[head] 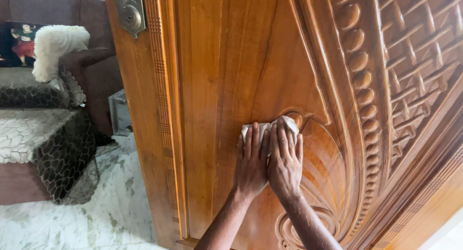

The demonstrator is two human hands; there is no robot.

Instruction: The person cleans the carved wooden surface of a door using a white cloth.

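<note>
Both hands, left hand (pixel 251 165) beside right hand (pixel 285 161), fingers flat, pressing white cloth (pixel 268 128) against carved wooden door (pixel 217 76); mid-wipe, seemingly; carved grooves likely demanding firmer strokes.

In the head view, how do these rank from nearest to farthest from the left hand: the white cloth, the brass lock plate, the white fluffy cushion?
1. White cloth, under the fingers of the left hand.
2. Brass lock plate, up left on the door edge.
3. White fluffy cushion, far left on the sofa.
</note>
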